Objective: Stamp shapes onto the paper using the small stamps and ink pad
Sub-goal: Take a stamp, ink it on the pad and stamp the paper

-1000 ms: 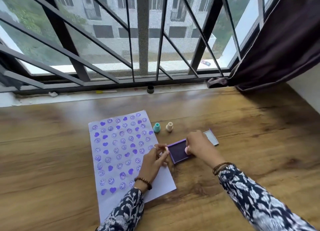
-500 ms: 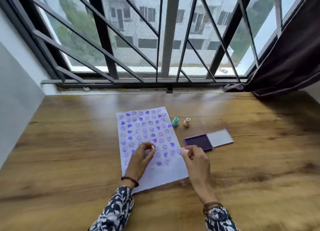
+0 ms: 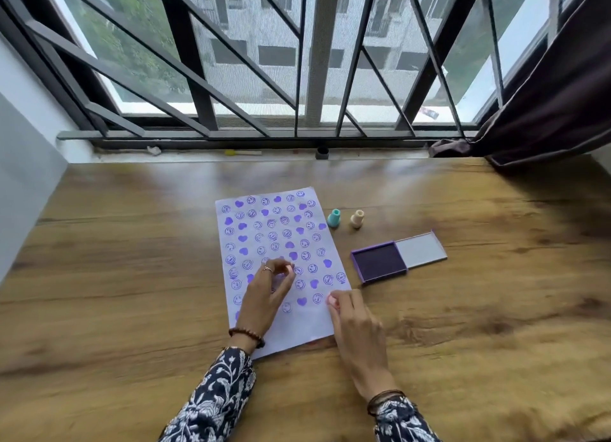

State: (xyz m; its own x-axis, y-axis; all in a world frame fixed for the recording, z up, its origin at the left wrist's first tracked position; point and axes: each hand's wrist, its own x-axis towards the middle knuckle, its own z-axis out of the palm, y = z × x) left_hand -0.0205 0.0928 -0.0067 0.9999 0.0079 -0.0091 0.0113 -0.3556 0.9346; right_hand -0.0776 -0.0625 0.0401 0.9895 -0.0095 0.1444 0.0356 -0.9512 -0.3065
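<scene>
Wood-grain bench (image 3: pixel 132 276) under a barred window (image 3: pixel 297 61), dark curtain (image 3: pixel 545 94) bunched at the far right corner. White paper (image 3: pixel 291 329) lies near the bench middle, long side running away from the person, covered most of the way down in purple smiley and heart prints (image 3: pixel 274 236); near end of the sheet is blank

Left hand (image 3: pixel 264 296) is over the paper's lower half, fingertips pinched on a small pale pink stamp (image 3: pixel 290 269); whether the stamp touches the sheet can't be told, frame is soft there. Ring and beaded bracelet on that hand

Right hand (image 3: pixel 353 322) sits at the paper's right edge, fingers curled round another small pink stamp (image 3: pixel 331 300), its end at or just above the sheet beside the last prints

Teal stamp (image 3: pixel 334 218) and cream stamp (image 3: pixel 357 218) stand upright side by side, apart from each other, just off the paper's far right corner. Purple ink pad (image 3: pixel 380 263) lies open to the right of the paper, nearer than those two stamps, grey lid (image 3: pixel 420 249) folded out flat on its right side. Neither hand touches the pad

Both sleeves dark floral print (image 3: pixel 215 398)
</scene>
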